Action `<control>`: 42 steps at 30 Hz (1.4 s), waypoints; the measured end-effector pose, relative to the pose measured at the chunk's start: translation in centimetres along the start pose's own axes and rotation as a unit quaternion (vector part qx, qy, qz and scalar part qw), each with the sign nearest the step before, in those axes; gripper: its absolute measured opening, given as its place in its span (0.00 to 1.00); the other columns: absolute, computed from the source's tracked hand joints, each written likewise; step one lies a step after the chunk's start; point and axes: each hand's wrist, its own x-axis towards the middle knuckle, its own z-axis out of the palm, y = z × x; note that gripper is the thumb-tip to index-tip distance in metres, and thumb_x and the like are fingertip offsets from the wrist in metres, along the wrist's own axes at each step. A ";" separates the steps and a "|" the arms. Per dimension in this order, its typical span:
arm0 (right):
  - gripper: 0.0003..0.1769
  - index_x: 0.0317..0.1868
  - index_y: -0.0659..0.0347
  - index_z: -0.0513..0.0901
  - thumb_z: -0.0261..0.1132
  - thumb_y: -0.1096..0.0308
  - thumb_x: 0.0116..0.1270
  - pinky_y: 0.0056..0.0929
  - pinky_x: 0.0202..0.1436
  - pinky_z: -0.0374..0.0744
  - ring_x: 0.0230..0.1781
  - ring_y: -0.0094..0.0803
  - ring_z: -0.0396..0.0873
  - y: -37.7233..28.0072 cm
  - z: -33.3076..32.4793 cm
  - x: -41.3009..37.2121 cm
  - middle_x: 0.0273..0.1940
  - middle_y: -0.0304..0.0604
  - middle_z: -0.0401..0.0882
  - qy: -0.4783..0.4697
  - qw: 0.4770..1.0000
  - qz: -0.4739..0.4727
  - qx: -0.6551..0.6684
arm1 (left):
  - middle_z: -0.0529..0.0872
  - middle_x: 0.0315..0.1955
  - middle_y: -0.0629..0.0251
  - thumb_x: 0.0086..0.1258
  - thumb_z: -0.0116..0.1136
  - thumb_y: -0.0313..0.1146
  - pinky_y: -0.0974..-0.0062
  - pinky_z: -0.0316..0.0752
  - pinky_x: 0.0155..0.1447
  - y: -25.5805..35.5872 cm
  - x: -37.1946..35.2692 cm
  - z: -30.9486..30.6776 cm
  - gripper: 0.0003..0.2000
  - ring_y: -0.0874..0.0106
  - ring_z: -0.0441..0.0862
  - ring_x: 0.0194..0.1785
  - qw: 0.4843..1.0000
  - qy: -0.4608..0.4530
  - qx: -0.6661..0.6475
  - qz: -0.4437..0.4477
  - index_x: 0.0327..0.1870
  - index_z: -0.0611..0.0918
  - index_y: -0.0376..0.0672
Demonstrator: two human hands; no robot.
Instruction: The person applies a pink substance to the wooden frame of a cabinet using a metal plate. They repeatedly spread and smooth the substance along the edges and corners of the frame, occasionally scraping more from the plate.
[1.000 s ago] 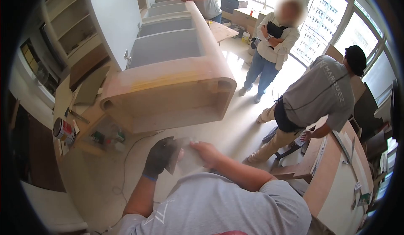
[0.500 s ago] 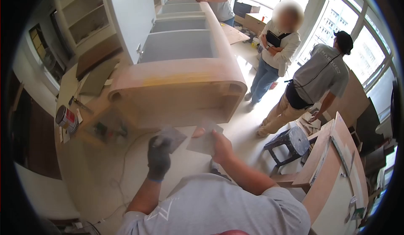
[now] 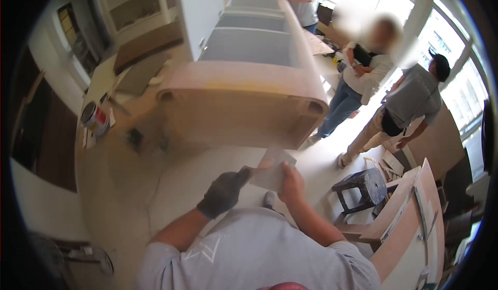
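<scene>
My left hand (image 3: 220,194), in a dark glove, is closed at the left edge of a thin grey square plate (image 3: 267,177). Whether a second plate is still between the gloved fingers is hard to make out. My bare right hand (image 3: 292,186) grips the plate from its right side, with the thumb on its face. Both hands are close together in front of my chest, above the pale floor. Beyond them stands a long wooden cabinet unit (image 3: 238,116) with rounded corners and a yellowish patch along its near edge.
A paint can (image 3: 95,118) stands on the left near loose boards (image 3: 136,77). On the right are a dark step stool (image 3: 371,189) and a curved wooden piece (image 3: 402,212). Two people (image 3: 365,64) (image 3: 415,100) stand beyond; another (image 3: 301,4) leans at the cabinet's far end.
My gloved left hand has moved right, to the plate in my right hand; its own plate no longer shows clearly. The view has shifted, and the person in grey at right has turned.
</scene>
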 end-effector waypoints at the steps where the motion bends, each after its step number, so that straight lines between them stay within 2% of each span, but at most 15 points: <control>1: 0.19 0.59 0.62 0.77 0.61 0.58 0.76 0.40 0.51 0.85 0.47 0.38 0.84 0.0 -0.6 0.2 0.49 0.45 0.82 -0.024 1.000 0.001 0.017 | 0.84 0.36 0.54 0.73 0.51 0.27 0.55 0.78 0.42 -3.0 -1.5 1.7 0.14 0.52 0.83 0.40 0.995 0.028 0.038 0.084 0.57 0.82 0.47; 5: 0.19 0.60 0.61 0.77 0.63 0.59 0.76 0.38 0.50 0.86 0.47 0.36 0.85 -1.3 1.4 0.1 0.50 0.45 0.84 -0.050 0.997 -0.061 0.007 | 0.84 0.39 0.54 0.74 0.51 0.30 0.56 0.79 0.49 -5.4 -3.9 1.7 0.15 0.53 0.84 0.45 0.990 -0.101 0.050 -0.083 0.58 0.83 0.48; 8: 0.18 0.59 0.62 0.78 0.62 0.60 0.78 0.34 0.52 0.85 0.50 0.34 0.84 -0.1 0.7 1.0 0.52 0.44 0.84 -0.090 0.993 -0.074 -0.013 | 0.85 0.43 0.53 0.75 0.54 0.35 0.55 0.80 0.51 -7.2 -3.8 1.2 0.14 0.52 0.84 0.47 0.990 0.056 0.008 -0.131 0.57 0.84 0.45; 9: 0.18 0.60 0.63 0.78 0.62 0.61 0.78 0.33 0.54 0.83 0.51 0.33 0.84 0.0 0.8 1.1 0.53 0.44 0.84 -0.098 0.992 -0.076 -0.029 | 0.88 0.40 0.54 0.70 0.62 0.25 0.65 0.81 0.50 -6.9 -3.1 0.4 0.10 0.55 0.87 0.47 0.969 0.120 -0.092 -0.193 0.50 0.86 0.39; 12: 0.17 0.60 0.62 0.78 0.61 0.62 0.78 0.31 0.54 0.83 0.49 0.30 0.83 0.0 1.8 1.3 0.52 0.42 0.84 -0.108 0.987 -0.106 -0.061 | 0.89 0.42 0.55 0.67 0.61 0.22 0.63 0.81 0.52 -6.0 -2.1 -2.2 0.11 0.55 0.86 0.48 0.978 0.164 -0.089 -0.089 0.49 0.86 0.38; 15: 0.17 0.60 0.62 0.78 0.61 0.62 0.78 0.29 0.53 0.82 0.49 0.28 0.83 -0.1 2.5 1.6 0.51 0.41 0.84 -0.129 0.983 -0.108 -0.075 | 0.89 0.47 0.55 0.59 0.62 0.18 0.59 0.80 0.54 -4.3 -0.2 -6.7 0.19 0.54 0.85 0.48 0.986 0.148 0.052 0.060 0.52 0.88 0.41; 19: 0.19 0.62 0.66 0.78 0.61 0.62 0.80 0.27 0.60 0.76 0.55 0.26 0.80 -1.0 3.8 2.3 0.56 0.41 0.83 -0.180 0.976 -0.106 -0.067 | 0.88 0.49 0.59 0.52 0.67 0.24 0.61 0.76 0.58 -0.9 2.0 -9.8 0.21 0.58 0.84 0.48 0.971 0.122 0.182 0.095 0.52 0.88 0.44; 22: 0.16 0.59 0.63 0.78 0.61 0.62 0.79 0.27 0.53 0.80 0.49 0.27 0.82 -1.3 5.1 2.7 0.50 0.41 0.84 -0.172 0.972 -0.143 -0.068 | 0.87 0.51 0.61 0.51 0.67 0.28 0.57 0.75 0.59 0.8 3.8 -9.8 0.22 0.57 0.82 0.50 0.961 0.082 0.226 0.140 0.52 0.88 0.44; 26: 0.17 0.61 0.64 0.77 0.59 0.64 0.79 0.29 0.55 0.80 0.51 0.30 0.82 -3.8 4.3 3.9 0.54 0.45 0.83 -0.121 0.973 -0.191 -0.046 | 0.87 0.50 0.58 0.48 0.67 0.32 0.51 0.73 0.61 -0.6 5.0 -8.4 0.23 0.53 0.81 0.53 0.957 0.077 0.198 0.197 0.50 0.88 0.43; 28: 0.19 0.64 0.66 0.75 0.57 0.65 0.80 0.31 0.58 0.80 0.54 0.33 0.82 -6.9 3.9 4.6 0.57 0.47 0.81 -0.143 0.959 -0.237 0.059 | 0.89 0.42 0.57 0.53 0.66 0.29 0.55 0.77 0.58 -1.0 6.7 -11.0 0.17 0.56 0.84 0.49 0.957 0.085 0.219 0.173 0.47 0.89 0.44; 30: 0.17 0.62 0.67 0.76 0.59 0.69 0.79 0.31 0.60 0.79 0.54 0.32 0.83 -9.5 2.4 5.2 0.57 0.48 0.83 -0.191 0.954 -0.225 0.055 | 0.90 0.39 0.59 0.57 0.65 0.28 0.57 0.79 0.55 -4.0 8.1 -13.9 0.13 0.57 0.86 0.47 0.963 0.136 0.190 0.133 0.44 0.90 0.45; 31: 0.16 0.61 0.67 0.77 0.59 0.69 0.79 0.32 0.61 0.78 0.54 0.31 0.82 -10.5 2.1 5.1 0.57 0.46 0.83 -0.240 0.946 -0.216 0.041 | 0.91 0.38 0.59 0.60 0.64 0.27 0.59 0.80 0.53 -4.7 9.4 -16.3 0.11 0.58 0.87 0.45 0.960 0.156 0.204 0.111 0.43 0.90 0.45; 36: 0.14 0.57 0.65 0.81 0.63 0.66 0.78 0.26 0.58 0.76 0.51 0.24 0.80 -7.8 -2.4 10.1 0.52 0.38 0.85 -0.262 0.950 -0.131 -0.105 | 0.91 0.39 0.59 0.63 0.59 0.23 0.64 0.82 0.51 -8.9 14.9 -25.0 0.09 0.59 0.87 0.44 0.959 0.147 0.236 -0.058 0.39 0.90 0.42; 38: 0.14 0.55 0.66 0.82 0.64 0.64 0.78 0.24 0.55 0.75 0.48 0.20 0.78 -8.1 -3.1 10.7 0.48 0.35 0.85 -0.260 0.927 -0.163 -0.216 | 0.91 0.39 0.59 0.62 0.58 0.22 0.65 0.82 0.51 -10.8 16.9 -26.3 0.10 0.59 0.87 0.44 0.952 0.120 0.264 -0.097 0.39 0.90 0.43; 42: 0.12 0.50 0.65 0.84 0.64 0.64 0.78 0.23 0.49 0.75 0.43 0.19 0.76 -10.1 -3.6 11.9 0.42 0.31 0.84 -0.259 0.916 -0.170 -0.254 | 0.90 0.38 0.59 0.61 0.57 0.23 0.63 0.81 0.52 -12.9 20.2 -26.4 0.11 0.57 0.86 0.44 0.932 0.085 0.330 -0.125 0.38 0.91 0.45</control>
